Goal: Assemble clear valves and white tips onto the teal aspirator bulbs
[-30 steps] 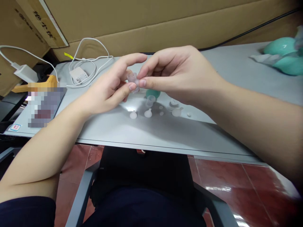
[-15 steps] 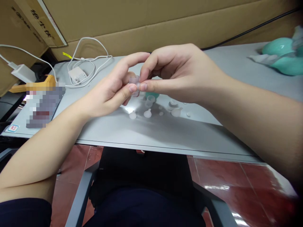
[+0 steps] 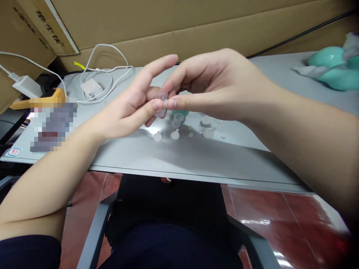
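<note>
Above the grey table, a small translucent plastic cup-shaped part (image 3: 160, 98) sits between my two hands. My left hand (image 3: 134, 102) grips it between thumb and fingers, the index finger stretched away. From the right, the thumb and index finger of my right hand (image 3: 207, 84) pinch its side; whether they hold a separate small piece there is hidden. Below the hands on the table lie a translucent cup (image 3: 178, 119), partly in front of a green thing (image 3: 181, 112), and round white tabbed discs (image 3: 175, 134). Farther right are a clear ring-like part (image 3: 205, 120) and other small clear pieces.
A coiled white cable with an adapter (image 3: 92, 88) lies at the back left, near a yellow power strip (image 3: 42, 99) and a blurred dark flat object (image 3: 53, 129). Glossy green items (image 3: 329, 59) stand at the far right. Cardboard (image 3: 179, 33) walls the back.
My left index finger has lifted away from the right hand. My right fingers have shifted slightly on the plastic part, which both hands still hold.
</note>
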Motion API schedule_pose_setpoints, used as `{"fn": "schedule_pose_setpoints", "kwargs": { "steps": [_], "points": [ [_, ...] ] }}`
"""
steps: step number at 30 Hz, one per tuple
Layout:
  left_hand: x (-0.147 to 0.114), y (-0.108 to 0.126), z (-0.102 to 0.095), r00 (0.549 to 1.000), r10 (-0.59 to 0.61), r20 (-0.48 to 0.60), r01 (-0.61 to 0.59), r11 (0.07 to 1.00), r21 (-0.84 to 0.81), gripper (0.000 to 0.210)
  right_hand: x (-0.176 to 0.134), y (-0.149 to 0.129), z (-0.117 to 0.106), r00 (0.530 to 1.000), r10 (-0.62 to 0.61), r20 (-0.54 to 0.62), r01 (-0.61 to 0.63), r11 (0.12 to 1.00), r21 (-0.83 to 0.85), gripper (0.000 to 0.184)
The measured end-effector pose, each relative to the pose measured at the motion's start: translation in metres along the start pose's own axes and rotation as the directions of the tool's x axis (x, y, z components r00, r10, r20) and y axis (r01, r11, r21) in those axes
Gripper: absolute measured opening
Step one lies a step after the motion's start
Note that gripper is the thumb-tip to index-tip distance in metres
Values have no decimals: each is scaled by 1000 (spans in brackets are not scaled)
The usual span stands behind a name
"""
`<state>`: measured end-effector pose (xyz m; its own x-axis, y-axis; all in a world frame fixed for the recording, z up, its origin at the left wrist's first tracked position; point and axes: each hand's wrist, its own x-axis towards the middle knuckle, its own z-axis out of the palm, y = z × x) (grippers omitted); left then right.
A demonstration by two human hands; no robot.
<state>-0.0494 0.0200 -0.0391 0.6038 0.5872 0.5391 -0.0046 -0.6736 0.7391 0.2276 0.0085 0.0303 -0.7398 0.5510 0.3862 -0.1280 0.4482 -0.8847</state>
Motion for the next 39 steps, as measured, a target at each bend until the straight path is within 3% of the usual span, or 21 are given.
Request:
{"fn": "schedule_pose_setpoints", "kwargs": {
  "steps": [4, 6, 11, 19, 23, 25, 27, 31, 34, 38, 39],
  "points": [
    [-1, 4, -3, 995, -93, -40, 91, 995, -48, 127, -1, 2, 1, 1000, -31, 3, 31, 998, -60, 26],
    [0, 2, -3, 986, -148, -72, 141, 986, -84, 126, -2, 3, 0, 999, -41, -4, 40, 990, -138, 21],
    [3, -1, -1, 991, -121, -65, 111, 984, -139, 122, -4, 3, 2, 997, -64, -33, 53, 964, -261, 10],
    [1, 22, -1, 981, -182, -64, 174, 979, -110, 110, -8, -10, 18, 989, -129, -65, 87, 891, -445, 19],
    [2, 25, 5, 995, -79, -54, 72, 990, -124, 96, -6, -4, 16, 976, -149, -156, 85, 930, -359, 30],
    [3, 25, 9, 998, -10, -61, 0, 987, -159, 78, -4, 0, 11, 980, -147, -132, 111, 962, -248, 41],
    [5, 28, 13, 995, -18, -97, 1, 985, -172, 72, -2, 1, 5, 984, -157, -79, 140, 972, -186, 42],
    [4, 35, 16, 981, -140, -131, 118, 979, -165, 83, -4, -3, 6, 972, -213, -104, 169, 931, -323, 13],
    [3, 31, 15, 987, -113, -111, 95, 982, -161, 80, -8, -5, 13, 957, -216, -191, 120, 901, -416, 15],
    [4, 24, 16, 973, 20, -228, -43, 994, -98, 67, -9, 0, 19, 939, -252, -233, 104, 855, -508, 21],
    [4, 25, 16, 969, 3, -247, -27, 995, -94, 60, -9, 1, 19, 933, -276, -230, 116, 837, -535, 21]
  ]
}}
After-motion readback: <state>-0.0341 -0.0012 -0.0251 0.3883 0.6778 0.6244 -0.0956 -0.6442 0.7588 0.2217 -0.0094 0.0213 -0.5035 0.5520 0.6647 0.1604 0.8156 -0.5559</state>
